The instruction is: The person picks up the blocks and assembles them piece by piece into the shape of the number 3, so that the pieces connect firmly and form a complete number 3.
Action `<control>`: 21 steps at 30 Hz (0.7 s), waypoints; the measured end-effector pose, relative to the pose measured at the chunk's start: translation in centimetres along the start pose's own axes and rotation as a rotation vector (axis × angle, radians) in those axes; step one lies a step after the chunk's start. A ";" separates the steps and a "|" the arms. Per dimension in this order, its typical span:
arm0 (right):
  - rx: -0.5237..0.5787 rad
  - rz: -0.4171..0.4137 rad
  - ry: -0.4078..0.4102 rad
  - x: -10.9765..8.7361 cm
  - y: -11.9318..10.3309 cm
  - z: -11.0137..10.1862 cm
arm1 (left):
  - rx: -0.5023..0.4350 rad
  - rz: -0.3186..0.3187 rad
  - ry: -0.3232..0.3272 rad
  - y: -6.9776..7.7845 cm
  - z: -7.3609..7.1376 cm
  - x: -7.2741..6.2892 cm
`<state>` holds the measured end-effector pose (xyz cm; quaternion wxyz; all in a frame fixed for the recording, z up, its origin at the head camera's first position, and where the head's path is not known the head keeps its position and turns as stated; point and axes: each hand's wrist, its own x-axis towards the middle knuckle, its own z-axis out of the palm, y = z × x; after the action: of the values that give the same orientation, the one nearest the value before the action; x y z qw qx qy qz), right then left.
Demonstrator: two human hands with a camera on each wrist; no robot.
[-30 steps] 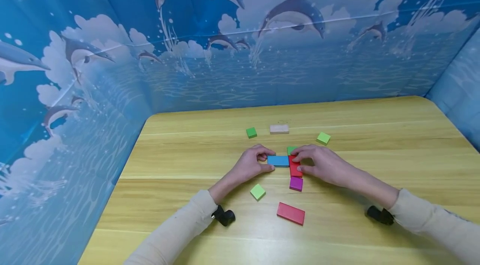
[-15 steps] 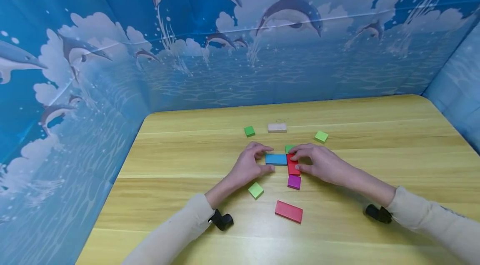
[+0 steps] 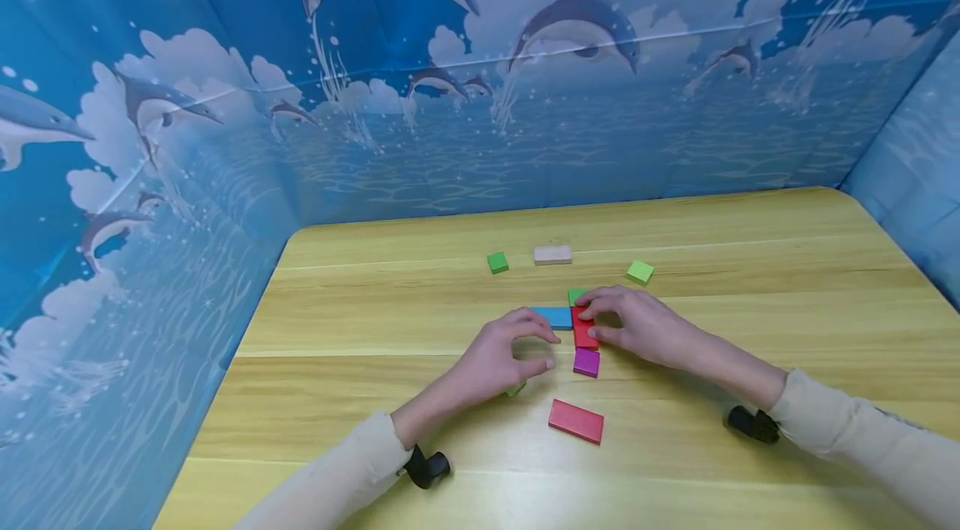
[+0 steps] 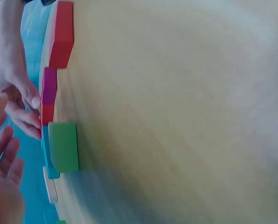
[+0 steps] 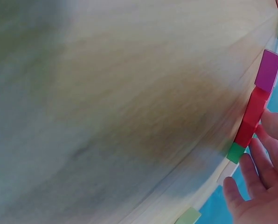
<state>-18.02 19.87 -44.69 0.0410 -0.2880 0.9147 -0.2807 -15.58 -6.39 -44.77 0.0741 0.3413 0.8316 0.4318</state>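
Note:
My right hand [image 3: 648, 326] has its thumb and index finger resting on the red block [image 3: 583, 337]. In the right wrist view its fingers are loosely extended beside that block. My left hand [image 3: 491, 359] is held over the table with fingers spread and nothing between them. A blue block [image 3: 553, 318] abuts the red one's left side, partly covered by the left hand. The purple block [image 3: 587, 362] stands at the red block's near end, a green block [image 3: 577, 297] at its far end. Beneath the left hand, a light green block [image 4: 64, 147] is mostly hidden in the head view.
A flat red block [image 3: 576, 422] lies nearer the front. Toward the back are a dark green block [image 3: 497, 262], a pale pinkish block [image 3: 552, 256] and another light green block [image 3: 640, 272]. A dolphin-print curtain [image 3: 450, 155] borders the wooden table [image 3: 360, 297].
My left hand has let go of the blue block's left end and moved toward the front, over the light green block. The right hand stays at the red block.

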 end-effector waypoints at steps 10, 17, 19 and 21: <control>0.000 0.014 -0.010 0.0 -0.1 -0.1 | 0.060 0.095 -0.236 0.9 1.0 -1.6; 0.002 -0.002 0.000 -0.1 0.0 0.0 | 0.127 0.110 -0.302 0.4 1.8 -2.1; 0.003 0.007 -0.001 -0.1 0.0 0.0 | 0.140 0.106 -0.311 0.3 2.0 -2.2; 0.006 0.016 -0.006 -0.1 0.0 0.0 | 0.157 0.102 -0.320 0.2 2.1 -2.2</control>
<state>-17.93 19.87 -44.71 0.0470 -0.2814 0.9160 -0.2821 -12.97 -6.29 -46.26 0.1567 0.4521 0.8219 0.3090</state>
